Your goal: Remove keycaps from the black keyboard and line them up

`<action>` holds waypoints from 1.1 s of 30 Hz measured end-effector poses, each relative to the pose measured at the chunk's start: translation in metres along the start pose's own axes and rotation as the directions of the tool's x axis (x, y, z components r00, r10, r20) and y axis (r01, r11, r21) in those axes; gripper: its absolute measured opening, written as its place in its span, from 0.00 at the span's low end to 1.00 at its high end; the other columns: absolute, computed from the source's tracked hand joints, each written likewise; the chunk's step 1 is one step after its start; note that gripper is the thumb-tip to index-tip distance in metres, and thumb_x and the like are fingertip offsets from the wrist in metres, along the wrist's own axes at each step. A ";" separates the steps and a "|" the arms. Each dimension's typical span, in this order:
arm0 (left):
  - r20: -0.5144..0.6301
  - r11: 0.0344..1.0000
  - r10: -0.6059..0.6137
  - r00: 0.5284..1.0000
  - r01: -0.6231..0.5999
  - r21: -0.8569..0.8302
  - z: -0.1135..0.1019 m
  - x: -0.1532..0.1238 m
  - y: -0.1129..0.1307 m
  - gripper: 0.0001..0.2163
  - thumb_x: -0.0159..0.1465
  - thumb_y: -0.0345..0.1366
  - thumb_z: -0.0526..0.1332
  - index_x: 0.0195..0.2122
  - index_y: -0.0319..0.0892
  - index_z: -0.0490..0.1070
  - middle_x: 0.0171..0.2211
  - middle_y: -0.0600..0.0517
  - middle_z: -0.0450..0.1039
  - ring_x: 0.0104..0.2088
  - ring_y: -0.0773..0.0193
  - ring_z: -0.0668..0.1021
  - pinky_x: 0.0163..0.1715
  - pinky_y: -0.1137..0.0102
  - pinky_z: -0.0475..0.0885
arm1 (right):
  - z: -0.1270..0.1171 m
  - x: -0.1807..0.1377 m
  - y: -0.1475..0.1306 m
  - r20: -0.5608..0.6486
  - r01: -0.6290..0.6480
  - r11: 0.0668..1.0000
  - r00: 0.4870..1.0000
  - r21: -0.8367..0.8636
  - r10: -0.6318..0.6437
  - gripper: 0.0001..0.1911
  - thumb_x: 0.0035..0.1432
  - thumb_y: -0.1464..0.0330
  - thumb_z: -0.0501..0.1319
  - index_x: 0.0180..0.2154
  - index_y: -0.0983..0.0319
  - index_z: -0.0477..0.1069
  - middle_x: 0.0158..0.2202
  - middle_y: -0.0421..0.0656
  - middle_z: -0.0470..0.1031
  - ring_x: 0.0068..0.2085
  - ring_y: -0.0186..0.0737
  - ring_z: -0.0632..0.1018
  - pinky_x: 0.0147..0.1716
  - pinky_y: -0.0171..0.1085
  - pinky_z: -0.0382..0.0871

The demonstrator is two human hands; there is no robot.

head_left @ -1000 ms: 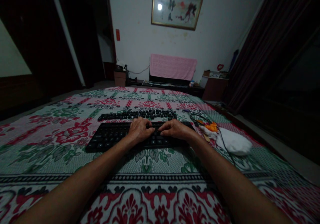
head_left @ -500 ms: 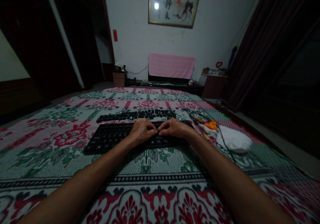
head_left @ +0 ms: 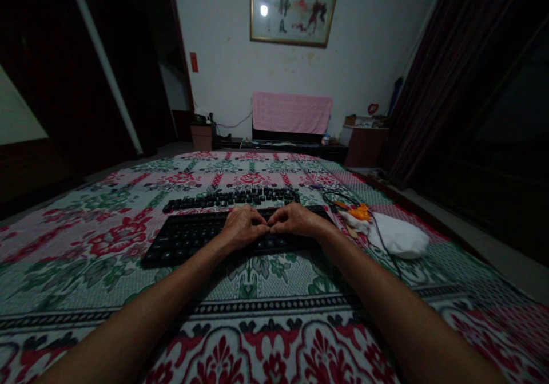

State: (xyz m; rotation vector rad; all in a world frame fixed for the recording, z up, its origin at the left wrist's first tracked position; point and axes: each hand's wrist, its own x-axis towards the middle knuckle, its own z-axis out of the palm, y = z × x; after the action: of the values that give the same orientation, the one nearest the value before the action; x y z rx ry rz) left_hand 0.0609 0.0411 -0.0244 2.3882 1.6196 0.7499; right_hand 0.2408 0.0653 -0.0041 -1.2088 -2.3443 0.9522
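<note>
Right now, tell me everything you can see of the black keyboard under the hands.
The keyboard is long, dark and plastic-looking, with rows of black keys bearing faint pale marks. It lies face up on the patterned bedspread, just short of a band of loose-looking black keycaps. The left hand and right hand cover parts of it; fingertip contact is unclear.
</note>
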 end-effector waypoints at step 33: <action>-0.019 0.995 -0.081 0.997 0.080 -0.060 0.004 0.001 0.002 0.09 0.49 0.41 0.59 0.28 0.46 0.75 0.31 0.53 0.72 0.37 0.63 0.71 0.38 0.70 0.65 | -0.001 -0.003 0.006 -0.084 0.064 0.997 0.995 0.031 -0.061 0.15 0.48 0.65 0.56 0.35 0.65 0.75 0.29 0.41 0.75 0.27 0.31 0.71 0.26 0.28 0.62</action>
State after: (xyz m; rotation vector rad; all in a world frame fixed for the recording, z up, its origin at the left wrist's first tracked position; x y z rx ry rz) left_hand 0.0649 0.0420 -0.0269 2.2675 1.6667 0.8001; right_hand 0.2467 0.0663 -0.0077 -1.1327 -2.2784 0.8998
